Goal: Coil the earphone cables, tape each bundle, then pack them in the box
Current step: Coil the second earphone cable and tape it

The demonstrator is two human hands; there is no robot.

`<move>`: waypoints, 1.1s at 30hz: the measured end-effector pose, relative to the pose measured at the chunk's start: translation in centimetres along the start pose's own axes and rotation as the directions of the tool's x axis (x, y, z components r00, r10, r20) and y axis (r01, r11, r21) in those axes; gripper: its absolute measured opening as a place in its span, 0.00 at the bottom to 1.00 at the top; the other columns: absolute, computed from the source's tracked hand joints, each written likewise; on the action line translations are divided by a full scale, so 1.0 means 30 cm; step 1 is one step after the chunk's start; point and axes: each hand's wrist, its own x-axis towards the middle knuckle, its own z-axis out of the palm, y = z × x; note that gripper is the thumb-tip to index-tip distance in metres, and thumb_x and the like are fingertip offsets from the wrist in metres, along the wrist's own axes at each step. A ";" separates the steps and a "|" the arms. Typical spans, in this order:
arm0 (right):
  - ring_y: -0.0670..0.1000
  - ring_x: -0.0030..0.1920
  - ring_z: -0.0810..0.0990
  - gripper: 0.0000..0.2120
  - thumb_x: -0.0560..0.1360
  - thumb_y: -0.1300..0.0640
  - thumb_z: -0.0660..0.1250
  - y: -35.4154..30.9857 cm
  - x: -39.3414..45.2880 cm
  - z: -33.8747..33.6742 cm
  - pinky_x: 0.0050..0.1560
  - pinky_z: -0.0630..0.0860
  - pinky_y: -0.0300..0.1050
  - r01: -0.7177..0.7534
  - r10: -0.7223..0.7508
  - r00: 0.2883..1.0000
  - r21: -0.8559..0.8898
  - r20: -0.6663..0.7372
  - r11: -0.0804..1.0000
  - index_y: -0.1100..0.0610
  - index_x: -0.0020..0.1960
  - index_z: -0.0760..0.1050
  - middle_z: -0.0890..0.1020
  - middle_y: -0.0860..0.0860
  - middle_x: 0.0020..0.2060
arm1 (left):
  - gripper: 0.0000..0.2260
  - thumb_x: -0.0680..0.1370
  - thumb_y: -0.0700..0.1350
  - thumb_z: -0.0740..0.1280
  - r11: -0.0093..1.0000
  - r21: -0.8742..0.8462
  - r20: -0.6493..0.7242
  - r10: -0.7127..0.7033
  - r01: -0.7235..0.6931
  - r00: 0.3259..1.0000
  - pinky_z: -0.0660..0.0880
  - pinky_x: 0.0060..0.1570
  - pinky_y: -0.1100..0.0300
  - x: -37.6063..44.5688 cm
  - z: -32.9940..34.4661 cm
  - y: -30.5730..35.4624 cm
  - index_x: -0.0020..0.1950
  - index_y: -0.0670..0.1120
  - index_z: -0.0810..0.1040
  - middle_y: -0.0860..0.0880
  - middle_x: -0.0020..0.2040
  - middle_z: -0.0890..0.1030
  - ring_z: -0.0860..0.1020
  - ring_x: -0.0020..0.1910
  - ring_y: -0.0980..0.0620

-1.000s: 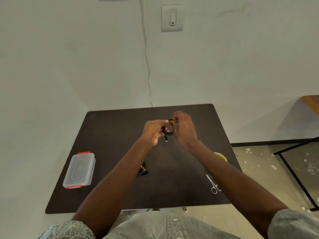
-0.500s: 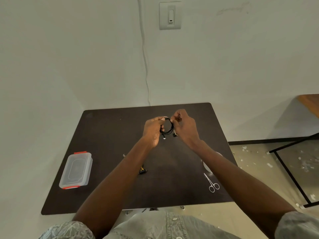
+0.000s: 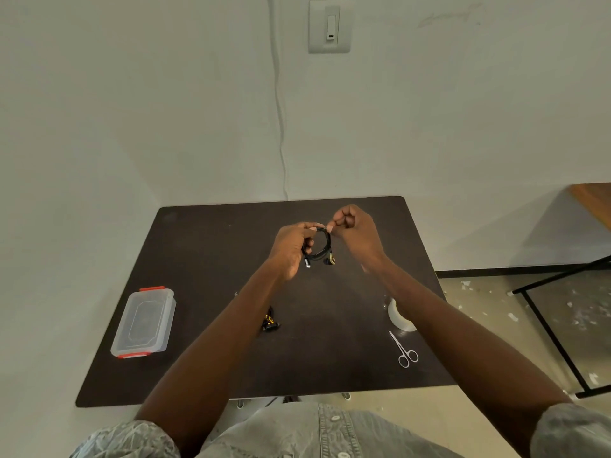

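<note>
A coiled black earphone cable (image 3: 322, 246) hangs between my hands above the dark table (image 3: 205, 239). My left hand (image 3: 292, 247) grips the coil's left side, with the plug dangling below. My right hand (image 3: 355, 234) pinches the top of the coil with curled fingers, and an earbud hangs under it. A second black and yellow bundle (image 3: 270, 322) lies on the table beside my left forearm. The clear plastic box (image 3: 143, 322) with red clips sits lidded at the left. A tape roll (image 3: 398, 317) lies partly hidden under my right forearm, with scissors (image 3: 404, 350) in front of it.
A wall with a light switch (image 3: 329, 26) and a thin white wire (image 3: 281, 127) stands behind the table. A black metal frame (image 3: 549, 328) stands on the littered floor at the right. A wooden surface (image 3: 593, 198) shows at the far right edge.
My hands have drawn slightly apart and the coil now hangs as an open loop between them. My right hand rose a little. The tape roll has come more into view.
</note>
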 end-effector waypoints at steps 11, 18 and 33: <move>0.55 0.39 0.77 0.12 0.69 0.70 0.73 -0.005 0.010 -0.020 0.41 0.75 0.47 -0.237 0.196 0.969 0.335 0.151 0.912 0.61 0.48 0.74 0.82 0.54 0.37 | 0.06 0.75 0.34 0.69 0.997 0.028 0.035 0.071 -0.072 0.997 0.67 0.31 0.64 -0.002 -0.022 -0.008 0.49 0.40 0.82 0.47 0.40 0.84 0.77 0.32 0.55; 0.50 0.38 0.77 0.11 0.73 0.70 0.68 0.002 0.017 -0.029 0.42 0.74 0.45 -0.273 0.198 0.939 0.261 0.282 0.926 0.62 0.54 0.77 0.81 0.54 0.38 | 0.09 0.73 0.33 0.71 0.996 0.061 0.032 0.060 -0.061 0.998 0.68 0.33 0.63 -0.006 -0.043 -0.004 0.52 0.41 0.81 0.47 0.43 0.84 0.79 0.34 0.54; 0.41 0.40 0.77 0.04 0.72 0.65 0.71 0.059 -0.051 0.037 0.43 0.71 0.30 0.251 -0.302 0.943 -0.300 -0.137 0.920 0.58 0.45 0.83 0.80 0.46 0.40 | 0.07 0.73 0.33 0.71 0.993 -0.107 -0.141 0.033 -0.049 0.989 0.68 0.31 0.64 0.018 -0.034 -0.027 0.49 0.40 0.80 0.47 0.39 0.82 0.78 0.32 0.54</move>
